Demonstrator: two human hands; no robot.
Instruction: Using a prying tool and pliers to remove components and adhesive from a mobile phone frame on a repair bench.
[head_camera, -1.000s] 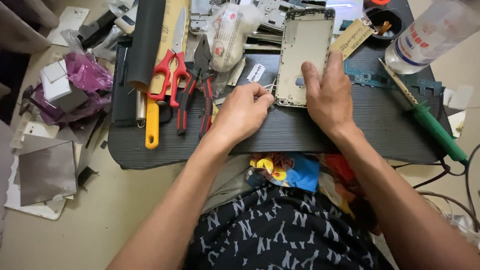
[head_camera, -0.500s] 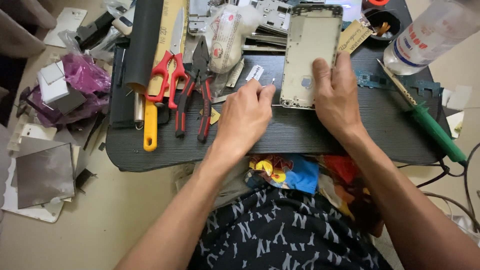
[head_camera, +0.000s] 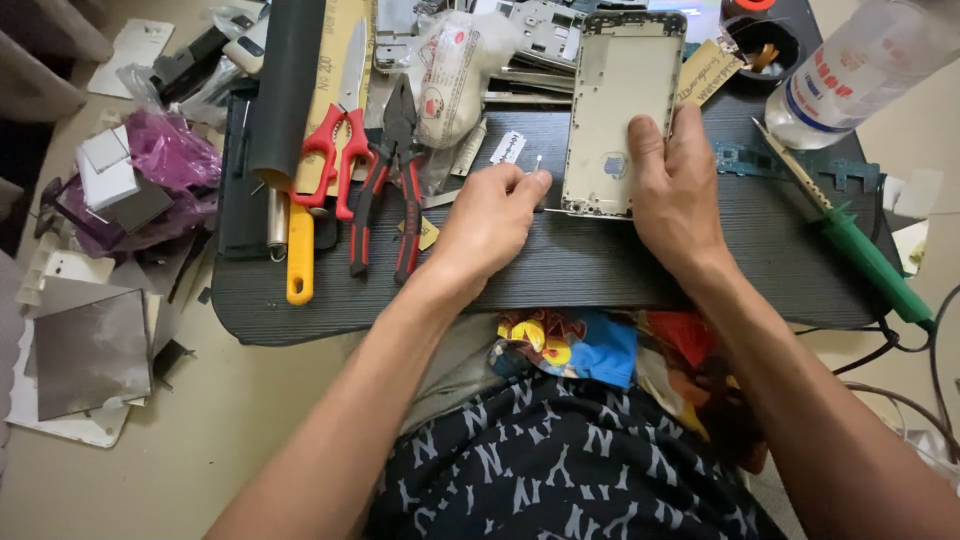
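Observation:
A pale metal phone frame (head_camera: 620, 90) lies flat on a dark board (head_camera: 600, 275) across my lap. My right hand (head_camera: 675, 195) lies on the frame's lower right part, fingers pressing it down. My left hand (head_camera: 490, 220) sits just left of the frame's lower corner. Its thumb and forefinger are pinched on a small thin piece (head_camera: 538, 163) with a white tip, too small to identify. A thin dark tip pokes out under that hand toward the frame's bottom edge.
Red scissors (head_camera: 335, 150), red-handled pliers (head_camera: 390, 200), a yellow-handled tool (head_camera: 298, 262) and a black tube (head_camera: 285, 90) lie at the board's left. A green-handled tool (head_camera: 870, 262) and a clear bottle (head_camera: 860, 70) are at the right. A purple bag (head_camera: 170, 150) and loose parts lie on the floor.
My left hand has shifted right, closer to the frame's lower left corner, fingers now pinched. My right hand has slid a little further up the frame.

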